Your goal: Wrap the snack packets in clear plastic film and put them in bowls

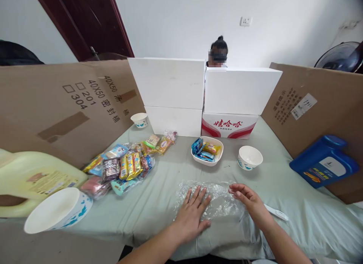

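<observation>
A crinkled clear plastic bag (pixel 219 203) lies on the cloth near the front of the table. My left hand (pixel 191 215) rests flat on its left part, fingers spread. At the bag's upper right edge, my right hand (pixel 246 199) has its thumb and fingers pinched together on the plastic. A white handle (pixel 276 211) pokes out beside my right wrist; its other end is hidden. Beyond the bag stands a white bowl (pixel 208 162) with blue packets (pixel 197 146) and a yellow packet (pixel 212 148) in it.
Wrapped snacks (pixel 130 163) are heaped at left, near a patterned bowl (pixel 59 211) and a pale yellow jug (pixel 39 177). Another patterned bowl (pixel 249 158) and a blue bottle (pixel 323 162) stand right. White boxes (pixel 176 86) and cardboard panels (pixel 70 101) enclose the table; a person (pixel 219 48) is behind.
</observation>
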`<action>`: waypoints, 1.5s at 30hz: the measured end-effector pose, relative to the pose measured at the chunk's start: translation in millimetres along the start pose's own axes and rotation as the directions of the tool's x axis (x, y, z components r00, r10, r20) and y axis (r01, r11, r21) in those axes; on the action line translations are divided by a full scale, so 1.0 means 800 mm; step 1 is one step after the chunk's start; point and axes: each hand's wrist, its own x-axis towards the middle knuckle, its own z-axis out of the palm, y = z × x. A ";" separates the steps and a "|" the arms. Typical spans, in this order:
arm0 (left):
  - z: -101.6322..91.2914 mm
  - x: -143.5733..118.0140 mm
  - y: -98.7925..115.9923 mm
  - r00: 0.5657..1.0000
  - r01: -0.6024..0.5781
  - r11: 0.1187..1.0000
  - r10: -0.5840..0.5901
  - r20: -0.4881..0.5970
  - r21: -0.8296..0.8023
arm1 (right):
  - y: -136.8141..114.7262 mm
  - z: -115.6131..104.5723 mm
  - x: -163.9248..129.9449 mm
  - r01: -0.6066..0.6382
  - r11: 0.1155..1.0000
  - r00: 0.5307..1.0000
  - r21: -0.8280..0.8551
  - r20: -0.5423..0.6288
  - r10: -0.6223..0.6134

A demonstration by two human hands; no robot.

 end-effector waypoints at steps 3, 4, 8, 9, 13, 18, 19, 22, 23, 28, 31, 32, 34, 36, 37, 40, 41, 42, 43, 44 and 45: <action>-0.004 -0.005 -0.009 0.997 -0.069 0.998 0.068 0.030 0.012 | 0.006 0.000 -0.002 -0.009 1.000 0.998 -0.022 -0.068 0.007; -0.005 -0.007 -0.011 0.995 -0.089 0.996 0.088 0.035 0.016 | 0.008 -0.001 -0.002 -0.006 1.000 0.996 -0.027 -0.091 0.004; -0.013 -0.011 -0.017 0.985 -0.173 0.985 0.173 -0.022 0.017 | 0.022 0.000 0.000 0.010 0.999 0.987 -0.047 -0.161 -0.018; -0.016 -0.011 -0.019 0.982 -0.172 0.985 0.173 -0.081 0.012 | 0.027 0.001 0.002 0.017 0.996 0.982 -0.085 -0.186 -0.032; -0.032 0.004 -0.033 0.861 0.226 0.973 -0.223 -0.457 -0.048 | 0.047 0.007 0.006 0.057 0.963 0.953 -0.262 -0.275 -0.132; -0.034 0.023 -0.058 0.699 0.521 0.838 -0.528 -0.482 -0.161 | 0.065 0.012 -0.001 0.172 0.905 0.941 -0.389 -0.208 -0.268; -0.030 0.024 -0.061 0.714 0.485 0.856 -0.506 -0.484 -0.179 | 0.068 0.012 -0.003 0.190 0.889 0.939 -0.416 -0.188 -0.289; -0.018 0.018 -0.064 0.710 0.381 0.886 -0.464 -0.529 -0.265 | 0.073 0.010 -0.006 0.209 0.867 0.936 -0.451 -0.163 -0.311; -0.015 0.016 -0.065 0.702 0.377 0.877 -0.480 -0.526 -0.297 | 0.074 0.009 -0.006 0.211 0.868 0.936 -0.450 -0.164 -0.313; -0.007 0.012 -0.064 0.752 0.424 0.856 -0.514 -0.413 -0.295 | 0.064 0.008 0.004 0.094 0.905 0.925 -0.415 -0.299 -0.233; -0.007 0.015 -0.063 0.778 0.411 0.884 -0.467 -0.420 -0.222 | 0.055 0.009 0.017 0.050 0.896 0.907 -0.442 -0.354 -0.226; -0.007 0.016 -0.062 0.785 0.403 0.893 -0.450 -0.427 -0.199 | 0.053 0.010 0.021 0.059 0.889 0.903 -0.454 -0.355 -0.242; -0.006 0.017 -0.060 0.797 0.385 0.909 -0.414 -0.439 -0.157 | 0.052 0.011 0.028 0.085 0.872 0.893 -0.483 -0.352 -0.282; -0.005 0.017 -0.060 0.812 0.366 0.923 -0.381 -0.443 -0.123 | 0.053 0.010 0.030 0.103 0.847 0.880 -0.522 -0.349 -0.322; -0.005 0.017 -0.060 0.818 0.360 0.927 -0.369 -0.442 -0.109 | 0.054 0.009 0.029 0.111 0.829 0.875 -0.548 -0.342 -0.343; -0.010 0.016 -0.060 0.832 0.363 0.929 -0.361 -0.420 -0.080 | 0.055 0.005 0.022 0.150 0.757 0.869 -0.636 -0.281 -0.408; -0.014 0.016 -0.058 0.829 0.376 0.924 -0.368 -0.421 -0.068 | 0.055 0.005 0.019 0.165 0.732 0.869 -0.662 -0.254 -0.425; -0.019 0.016 -0.054 0.817 0.397 0.916 -0.379 -0.435 -0.051 | 0.056 0.005 0.016 0.177 0.707 0.869 -0.685 -0.229 -0.439; -0.024 0.017 -0.048 0.801 0.419 0.908 -0.385 -0.459 -0.031 | 0.056 0.005 0.014 0.186 0.684 0.869 -0.705 -0.207 -0.450; -0.029 0.019 -0.040 0.788 0.429 0.903 -0.380 -0.484 -0.010 | 0.057 0.006 0.013 0.191 0.662 0.869 -0.724 -0.189 -0.458; -0.033 0.022 -0.030 0.791 0.415 0.910 -0.355 -0.498 0.010 | 0.058 0.008 0.013 0.195 0.641 0.869 -0.742 -0.173 -0.464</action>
